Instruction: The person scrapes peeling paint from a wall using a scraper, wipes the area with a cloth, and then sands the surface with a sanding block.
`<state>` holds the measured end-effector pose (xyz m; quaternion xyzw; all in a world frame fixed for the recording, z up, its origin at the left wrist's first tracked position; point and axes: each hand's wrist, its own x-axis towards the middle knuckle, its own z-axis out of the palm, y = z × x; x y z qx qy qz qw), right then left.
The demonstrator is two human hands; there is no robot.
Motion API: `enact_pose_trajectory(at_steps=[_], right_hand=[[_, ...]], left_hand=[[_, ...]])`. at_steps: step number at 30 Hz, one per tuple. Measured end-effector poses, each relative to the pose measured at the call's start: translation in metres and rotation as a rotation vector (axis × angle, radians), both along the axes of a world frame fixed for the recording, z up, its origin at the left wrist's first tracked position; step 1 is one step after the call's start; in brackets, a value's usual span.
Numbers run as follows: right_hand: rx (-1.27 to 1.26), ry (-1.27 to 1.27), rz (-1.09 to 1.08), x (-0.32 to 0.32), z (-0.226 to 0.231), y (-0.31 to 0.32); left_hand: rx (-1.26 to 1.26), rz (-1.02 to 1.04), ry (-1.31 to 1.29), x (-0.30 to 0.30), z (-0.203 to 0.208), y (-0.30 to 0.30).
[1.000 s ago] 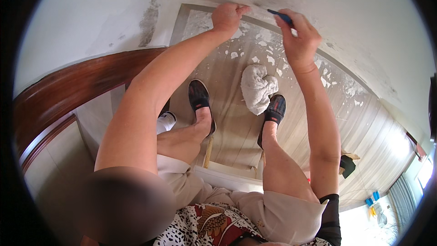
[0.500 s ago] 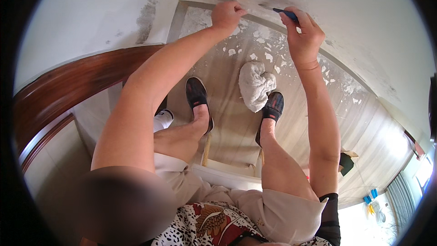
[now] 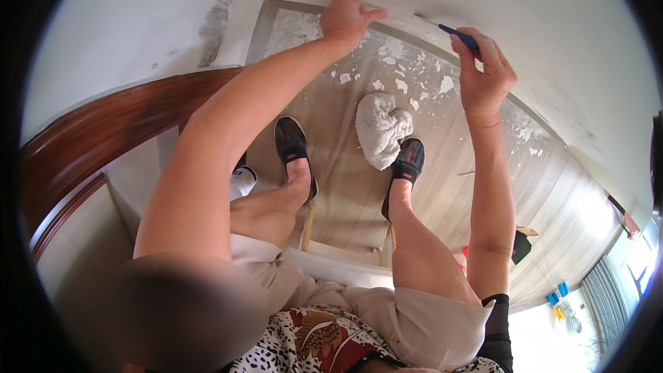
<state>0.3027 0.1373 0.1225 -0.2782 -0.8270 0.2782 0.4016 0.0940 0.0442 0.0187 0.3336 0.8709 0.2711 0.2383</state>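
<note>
My right hand (image 3: 487,72) grips a slim tool with a dark blue handle (image 3: 461,36), a scraper by its look. The tool's tip end points left, toward the base of the white wall (image 3: 511,0); its thin blade can hardly be made out. Near the corner, my left hand (image 3: 345,19) is at the foot of the same wall with a digit stretched to the right. Nothing shows in it, though its other fingers are partly hidden. Flakes of white paint or plaster (image 3: 402,85) lie on the wood-look floor (image 3: 449,159) below both hands.
A crumpled whitish cloth (image 3: 380,131) lies beside my right shoe (image 3: 409,159). Dark patches mark the left wall (image 3: 215,27). A curved brown wooden rail (image 3: 117,114) runs along my left. Beneath me is a low seat (image 3: 342,273); a dark object (image 3: 523,247) stands past my right arm.
My right hand has drawn the tool to the right, away from my left hand. My left hand's digit, tucked in before, now reaches out to the right.
</note>
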Motion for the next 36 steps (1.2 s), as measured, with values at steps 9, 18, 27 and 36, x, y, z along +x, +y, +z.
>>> enact_pose_trajectory(at_steps=[9, 18, 27, 36], right_hand=[[0.049, -0.098, 0.055, 0.000, -0.014, 0.006], [0.067, -0.031, 0.081, -0.007, -0.026, 0.013], [0.054, -0.010, -0.004, 0.016, 0.030, 0.004], [0.062, -0.134, 0.022, 0.020, -0.010, 0.019]], left_hand=[[-0.044, -0.096, 0.167, 0.011, 0.002, 0.017], [0.021, -0.083, 0.175, 0.018, -0.001, 0.017], [0.000, -0.123, 0.059, 0.025, 0.002, 0.019], [0.103, -0.058, 0.008, 0.030, -0.013, 0.020]])
